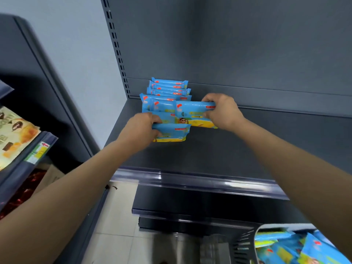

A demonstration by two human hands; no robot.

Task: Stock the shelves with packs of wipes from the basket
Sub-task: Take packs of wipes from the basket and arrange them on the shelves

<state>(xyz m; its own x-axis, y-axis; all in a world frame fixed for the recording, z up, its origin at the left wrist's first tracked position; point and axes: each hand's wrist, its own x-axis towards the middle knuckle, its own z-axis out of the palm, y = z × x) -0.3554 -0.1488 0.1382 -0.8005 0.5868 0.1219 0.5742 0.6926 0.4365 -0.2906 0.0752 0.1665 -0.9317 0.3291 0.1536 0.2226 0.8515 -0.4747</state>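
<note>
Several blue-and-yellow packs of wipes (168,88) stand in a row at the back left of the dark grey shelf (247,149). My left hand (142,129) grips the nearest pack (174,133) by its left end, at the front of the row. To its right, my right hand (222,111) grips another pack (194,113) by its right end, upright and beside the row. More packs (282,248) lie in the basket (245,242) at the bottom right.
The shelf stretches bare to the right of the packs, with a clear price rail (190,180) along its front edge. Lower shelves (190,206) sit beneath. On the left, another shelf unit (22,145) carries snack packets (15,134). Tiled floor (114,225) shows below.
</note>
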